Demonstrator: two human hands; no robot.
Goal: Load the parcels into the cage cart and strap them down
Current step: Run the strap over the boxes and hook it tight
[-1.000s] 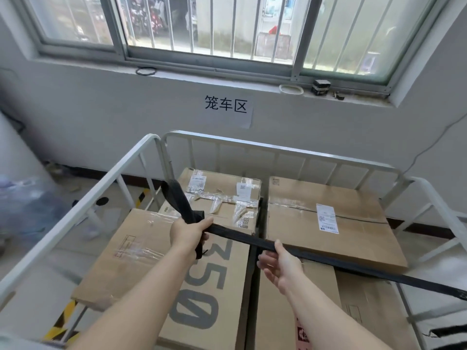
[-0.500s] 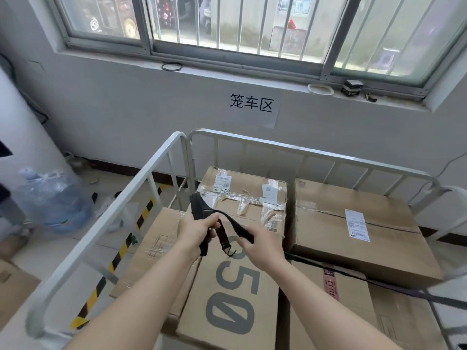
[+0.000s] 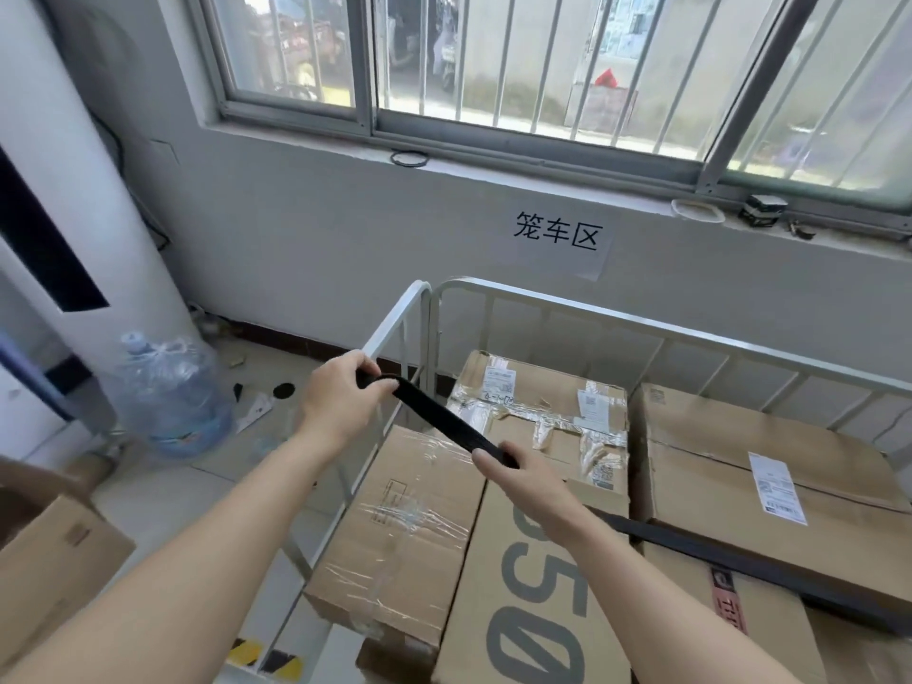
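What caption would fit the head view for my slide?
The left hand and right hand grip a black strap over cardboard parcels loaded in the white cage cart below a window.

A white paper sheet on the grey wall, upper centre, reads "笼车区"; a brown cardboard parcel, bottom centre, shows large "50".

Grey wall, barred window, daylight; water jug on tiled floor.

One head-worn wide-angle camera sits above and behind the left hand and right hand, close to them, facing forward and down. Beyond the hands it takes in the cage cart and the window.
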